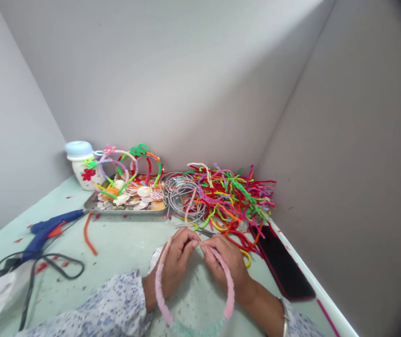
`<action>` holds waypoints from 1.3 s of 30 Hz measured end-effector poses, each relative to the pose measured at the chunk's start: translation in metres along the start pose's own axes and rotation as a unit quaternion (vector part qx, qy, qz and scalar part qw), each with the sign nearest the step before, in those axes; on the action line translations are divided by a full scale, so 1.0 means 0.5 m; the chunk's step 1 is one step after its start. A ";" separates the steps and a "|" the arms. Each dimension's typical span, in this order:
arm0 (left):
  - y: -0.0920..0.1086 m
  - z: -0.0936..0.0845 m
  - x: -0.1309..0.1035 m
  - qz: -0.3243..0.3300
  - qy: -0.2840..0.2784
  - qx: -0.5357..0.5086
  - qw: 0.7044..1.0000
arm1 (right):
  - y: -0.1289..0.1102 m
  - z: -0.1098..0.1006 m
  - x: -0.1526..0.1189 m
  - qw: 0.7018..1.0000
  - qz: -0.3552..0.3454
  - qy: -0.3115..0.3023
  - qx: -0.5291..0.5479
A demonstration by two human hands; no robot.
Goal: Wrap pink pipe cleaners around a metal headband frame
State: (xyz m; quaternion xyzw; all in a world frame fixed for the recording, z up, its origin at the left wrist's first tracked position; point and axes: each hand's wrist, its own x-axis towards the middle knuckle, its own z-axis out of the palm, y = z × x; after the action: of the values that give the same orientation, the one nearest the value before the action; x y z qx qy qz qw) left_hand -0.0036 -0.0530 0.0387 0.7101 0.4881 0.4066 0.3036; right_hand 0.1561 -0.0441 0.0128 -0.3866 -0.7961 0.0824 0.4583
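Note:
A headband [230, 285] wrapped in fuzzy pipe cleaner, pink along its sides and mint green at the bottom, is held up in front of me above the table. My left hand [176, 257] is closed, its thumb and fingertips pinched near the band's upper part; the left side of the band passes in front of this hand. My right hand [230, 264] pinches the band's right upper end. The fingertips of both hands almost meet, and what lies between them is mostly hidden.
Behind my hands lie a heap of coloured pipe cleaners [235, 187] and grey wire hoops [179, 196]. A metal tray [130, 212] holds shells and finished headbands [133, 171]. A white jar [85, 171], blue glue gun [46, 234] with cord, orange pipe cleaner [88, 236] and phone [285, 264] surround the work area.

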 end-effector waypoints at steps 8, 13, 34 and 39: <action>-0.006 -0.008 0.009 -0.001 0.024 0.006 1.000 | 0.005 0.007 0.031 0.999 -0.039 -0.026 -0.024; -0.010 -0.008 0.008 -0.013 0.018 0.014 1.000 | 0.009 0.006 0.036 0.998 -0.047 -0.033 -0.027; -0.020 -0.003 0.011 -0.008 0.006 0.011 1.000 | 0.021 0.011 0.025 0.997 -0.050 -0.036 -0.046; -0.022 -0.002 0.009 -0.018 0.011 0.039 0.999 | 0.017 0.009 0.026 0.996 -0.050 -0.044 -0.053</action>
State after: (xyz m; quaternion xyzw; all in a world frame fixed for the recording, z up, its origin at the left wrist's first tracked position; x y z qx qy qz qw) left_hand -0.0085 -0.0451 0.0311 0.7078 0.5199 0.3894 0.2775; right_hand 0.1535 -0.0285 0.0150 -0.3658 -0.8372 0.0341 0.4052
